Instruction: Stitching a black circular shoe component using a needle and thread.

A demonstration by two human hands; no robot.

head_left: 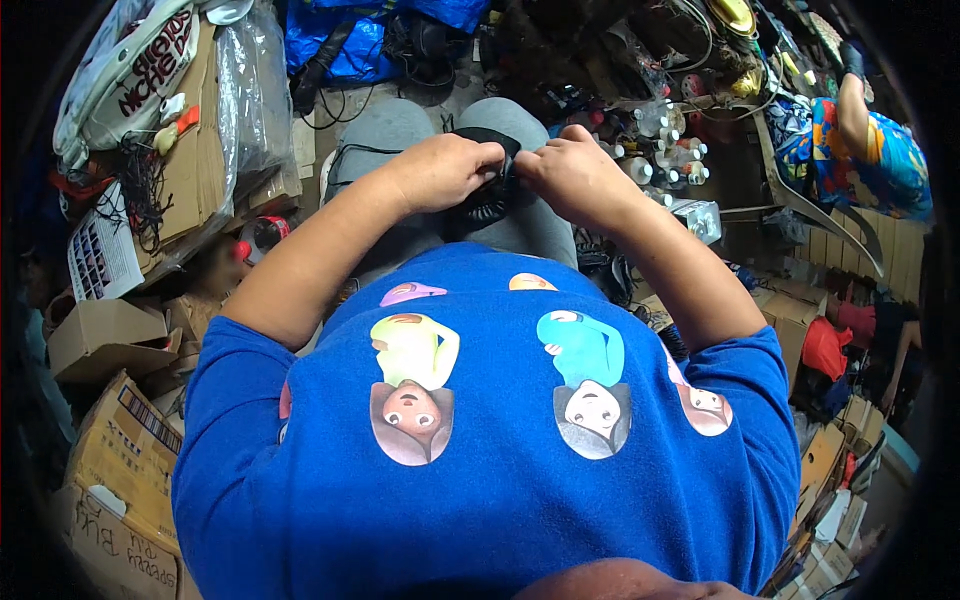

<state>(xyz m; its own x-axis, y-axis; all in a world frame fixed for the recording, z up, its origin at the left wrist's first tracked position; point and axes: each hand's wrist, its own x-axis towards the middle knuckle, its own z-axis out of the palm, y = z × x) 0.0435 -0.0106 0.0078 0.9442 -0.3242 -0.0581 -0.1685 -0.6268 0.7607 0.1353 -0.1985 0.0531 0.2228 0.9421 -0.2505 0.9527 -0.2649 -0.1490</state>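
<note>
A black piece (pixel 487 208) sits in my lap, between my grey-clad knees (pixel 388 120), toward their far edge. It rests on nothing firmer than my legs, so I judge it could tip or slide into the gap if my knees part or my pull is uneven; a thin black cord (pixel 365 147) over my left knee might snag too. My 2 bare forearms angle inward and meet above the piece, elbows wide, wrists bent. My left hand (pixel 440 172) comes in at its left side, thumb and forefinger pinching its edge. My right hand (pixel 582 178) faces it closely, knuckles raised, fingertips pressed together and seemingly pinching the right side; exactly what they grip I cannot tell. Plastic bottles (pixel 668 150) stand beyond my right knee.
</note>
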